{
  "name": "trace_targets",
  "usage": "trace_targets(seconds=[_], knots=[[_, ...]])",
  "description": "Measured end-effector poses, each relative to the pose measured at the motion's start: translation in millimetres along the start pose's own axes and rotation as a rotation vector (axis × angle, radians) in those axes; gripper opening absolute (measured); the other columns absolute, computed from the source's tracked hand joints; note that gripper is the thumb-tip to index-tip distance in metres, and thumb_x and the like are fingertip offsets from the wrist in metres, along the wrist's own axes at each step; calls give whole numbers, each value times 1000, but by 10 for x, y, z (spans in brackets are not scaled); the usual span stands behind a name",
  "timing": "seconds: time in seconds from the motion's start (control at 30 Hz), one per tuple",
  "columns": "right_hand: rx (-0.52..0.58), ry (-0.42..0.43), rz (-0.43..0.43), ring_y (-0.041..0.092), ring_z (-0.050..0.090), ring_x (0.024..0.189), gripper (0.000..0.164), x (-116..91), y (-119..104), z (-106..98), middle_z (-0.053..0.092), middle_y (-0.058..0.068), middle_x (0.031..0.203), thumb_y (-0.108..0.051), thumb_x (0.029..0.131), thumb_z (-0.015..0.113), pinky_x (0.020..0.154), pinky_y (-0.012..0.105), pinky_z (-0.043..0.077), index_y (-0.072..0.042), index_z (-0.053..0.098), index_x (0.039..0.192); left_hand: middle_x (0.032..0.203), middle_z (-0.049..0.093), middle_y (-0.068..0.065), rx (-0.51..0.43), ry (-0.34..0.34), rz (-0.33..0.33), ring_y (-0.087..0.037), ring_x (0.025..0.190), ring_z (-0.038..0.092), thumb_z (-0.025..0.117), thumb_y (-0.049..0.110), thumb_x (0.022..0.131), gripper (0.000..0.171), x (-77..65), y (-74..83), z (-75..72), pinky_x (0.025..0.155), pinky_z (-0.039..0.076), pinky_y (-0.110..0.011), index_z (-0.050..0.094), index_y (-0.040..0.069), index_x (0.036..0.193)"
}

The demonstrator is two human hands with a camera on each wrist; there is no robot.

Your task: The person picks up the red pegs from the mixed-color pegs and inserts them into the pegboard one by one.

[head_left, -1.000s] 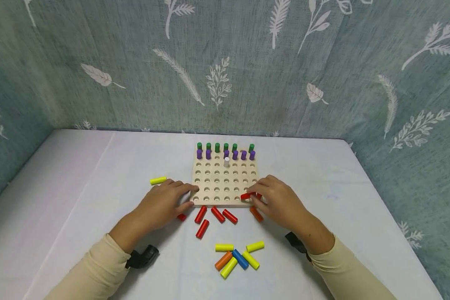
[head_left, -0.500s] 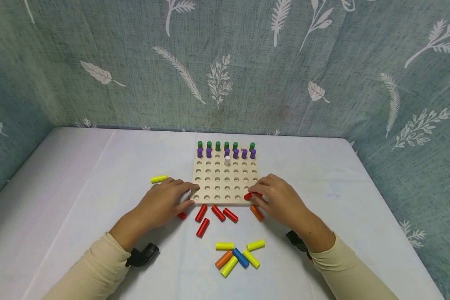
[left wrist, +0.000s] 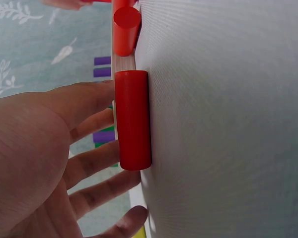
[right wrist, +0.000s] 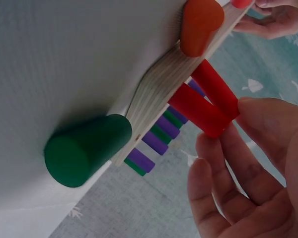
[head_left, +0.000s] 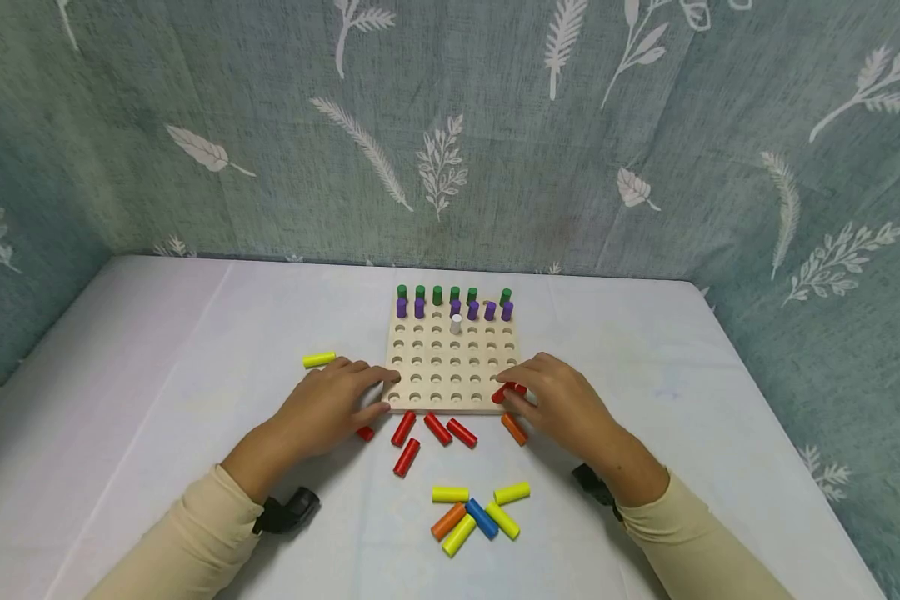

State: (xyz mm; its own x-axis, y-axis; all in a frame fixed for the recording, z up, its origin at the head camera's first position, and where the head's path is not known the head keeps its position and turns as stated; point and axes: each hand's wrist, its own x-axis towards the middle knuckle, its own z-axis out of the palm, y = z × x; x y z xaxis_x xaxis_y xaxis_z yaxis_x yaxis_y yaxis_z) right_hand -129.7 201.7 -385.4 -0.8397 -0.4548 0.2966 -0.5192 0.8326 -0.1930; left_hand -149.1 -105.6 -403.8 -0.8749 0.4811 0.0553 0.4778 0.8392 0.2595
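Note:
A pale wooden peg board (head_left: 444, 371) with rows of holes lies before me. My left hand (head_left: 326, 404) steadies its left edge with fingers extended. A red peg (left wrist: 133, 120) lies on the table close by this hand in the left wrist view. At the board's near right corner, my right hand (head_left: 555, 396) pinches two red pegs (right wrist: 201, 111) between thumb and fingers, seen over the board in the right wrist view. Green pegs (head_left: 437, 295) stand in the far row, purple pegs (head_left: 473, 311) in the row before it, and one white peg (head_left: 456, 324) nearer.
Several red pegs (head_left: 407, 457) and an orange peg (head_left: 513, 429) lie along the board's near side. Closer in are yellow pegs (head_left: 450, 494), a blue peg (head_left: 482, 518) and another orange one. A green peg (right wrist: 84, 151) lies on the table near my right hand.
The red pegs in my right hand have shifted slightly right and turned, one now slanting more between the fingertips. My left hand has stayed on the board's edge.

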Motion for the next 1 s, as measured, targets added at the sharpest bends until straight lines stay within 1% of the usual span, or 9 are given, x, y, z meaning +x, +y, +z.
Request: trace_targets(seconds=[0.07,0.17,0.3,0.5,0.73,0.87,1.0], knots=[[22,6,4,13,63,85,24,-2,-1,12,75,0,95,-15,83,82,73,28,57,-12,77,107,123,70,-8,-1,5,-1,-30,113,61,74,32,90,43,-8,1,6,92,51,-55,65,20,131],[55,12,-5,12,62,81,20,-3,-7,25,74,-1,90,-15,84,81,69,26,55,-11,77,103,123,70,-8,-2,9,-7,-31,114,61,74,31,90,43,-15,4,8,93,50,-56,66,20,131],[80,-4,7,10,61,80,15,-24,-10,50,73,-2,87,-15,84,81,68,25,54,-12,78,98,123,70,-7,-10,1,-8,-31,114,61,74,31,90,43,-15,6,26,92,50,-57,66,21,131],[85,-39,50,11,60,82,18,-16,-26,65,76,-3,91,-16,84,81,71,25,55,-13,78,101,125,69,-8,-8,0,-7,-31,115,60,74,33,91,44,2,3,41,93,50,-56,65,20,132],[91,-62,59,10,61,83,17,-13,-23,61,76,-3,94,-15,86,79,72,27,55,-13,78,102,125,69,-9,-15,-12,-11,-31,116,60,74,33,90,45,4,-1,36,94,49,-57,65,21,132],[84,-54,47,12,63,86,21,-17,-15,63,76,-2,98,-14,85,80,74,28,57,-13,77,106,126,69,-8,-5,-2,-14,-31,117,60,74,34,90,45,10,-1,41,95,49,-57,65,21,132],[36,-29,11,17,64,95,28,-30,-1,55,74,3,108,-15,82,83,79,31,58,-14,76,109,126,69,-8,-6,-6,-17,-31,117,60,74,34,90,45,11,1,41,95,49,-57,65,21,132]])
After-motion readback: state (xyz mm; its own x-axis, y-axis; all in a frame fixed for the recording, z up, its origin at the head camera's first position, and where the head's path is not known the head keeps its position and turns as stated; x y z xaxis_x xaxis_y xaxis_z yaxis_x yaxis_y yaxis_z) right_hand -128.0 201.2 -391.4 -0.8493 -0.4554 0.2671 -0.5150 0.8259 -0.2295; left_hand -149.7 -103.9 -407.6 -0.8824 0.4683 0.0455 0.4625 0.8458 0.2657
